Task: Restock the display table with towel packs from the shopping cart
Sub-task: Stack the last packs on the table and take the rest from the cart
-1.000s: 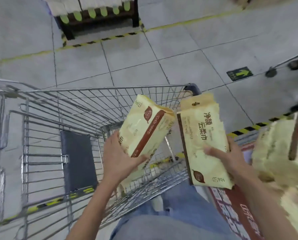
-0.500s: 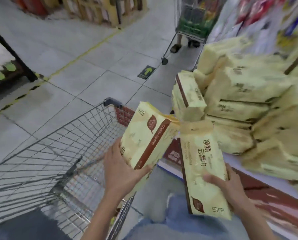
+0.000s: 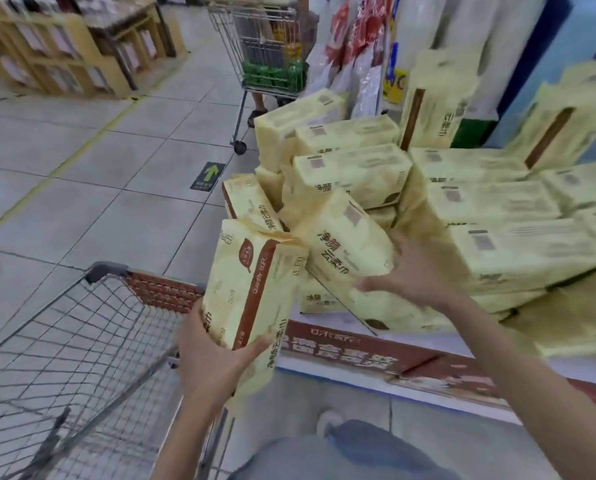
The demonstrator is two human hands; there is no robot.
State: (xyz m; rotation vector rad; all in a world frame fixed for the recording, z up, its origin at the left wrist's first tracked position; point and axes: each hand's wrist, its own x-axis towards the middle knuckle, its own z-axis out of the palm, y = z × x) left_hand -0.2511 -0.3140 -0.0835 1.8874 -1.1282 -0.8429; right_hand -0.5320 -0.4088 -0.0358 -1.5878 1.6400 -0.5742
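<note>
- Over the near corner of the shopping cart (image 3: 64,341), the left hand (image 3: 213,362) is gripping an upright pack (image 3: 251,292) from below, with the fingers wrapping its lower end and the thumb pressing the front beside the brown stripe.
- At the front edge of the table (image 3: 341,370), the right hand (image 3: 411,275) is holding a tilted pack (image 3: 352,258) by its right side. The thumb is lying along the upper edge and the fingers are reaching across the printed face.
- That tilted pack is leaning against the pile of towel packs (image 3: 497,220), its lower corner hanging just over the table's red banner (image 3: 359,351).
- The two held packs are sitting just beside each other — whether they are touching is hard to tell.
- The pile is covering most of the table, some packs lying flat in stacks, others standing on end at the back.
- The cart's wire basket is showing to the left of the table, close against its corner.
- Farther down the aisle a second cart (image 3: 262,53) is standing with green goods in it — near it, a green arrow sticker (image 3: 209,175) is marking the tiled floor.
</note>
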